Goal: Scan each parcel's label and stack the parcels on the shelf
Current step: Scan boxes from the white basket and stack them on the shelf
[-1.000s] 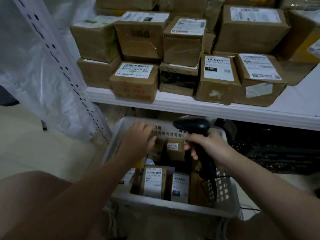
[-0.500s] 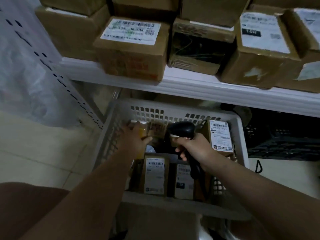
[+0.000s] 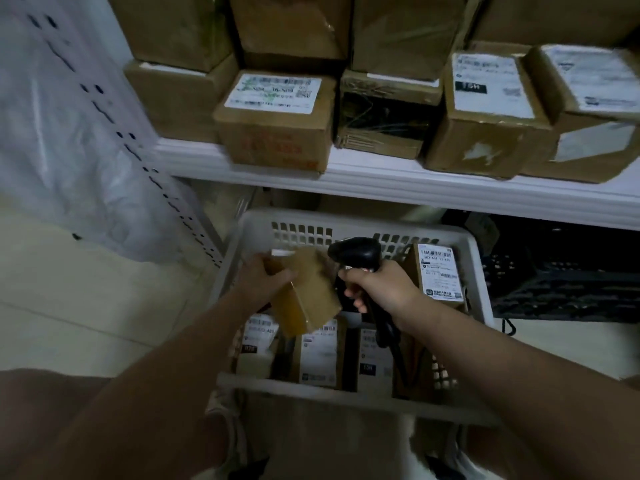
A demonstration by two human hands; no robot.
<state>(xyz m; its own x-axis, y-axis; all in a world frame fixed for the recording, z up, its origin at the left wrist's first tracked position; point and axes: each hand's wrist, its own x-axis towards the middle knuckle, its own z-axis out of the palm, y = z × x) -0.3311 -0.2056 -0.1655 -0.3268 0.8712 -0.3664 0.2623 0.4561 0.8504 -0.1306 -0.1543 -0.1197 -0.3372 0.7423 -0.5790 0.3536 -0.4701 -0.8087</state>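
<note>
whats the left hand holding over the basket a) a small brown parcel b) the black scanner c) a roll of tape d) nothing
A: the left hand grips a small brown parcel above the white basket, while the black scanner is in the right hand.

Basket (image 3: 349, 221): parcels (image 3: 318, 355) lie in its near half, one more parcel (image 3: 438, 271) stands in its right rear corner. Left hand (image 3: 263, 282) holds a box (image 3: 308, 292) over its left side. Right hand (image 3: 384, 289) holds the scanner (image 3: 356, 252) over its middle. Shelf (image 3: 450, 192) with cartons (image 3: 277, 123) is behind and above it. Crate (image 3: 561, 282) is to its right.
</note>
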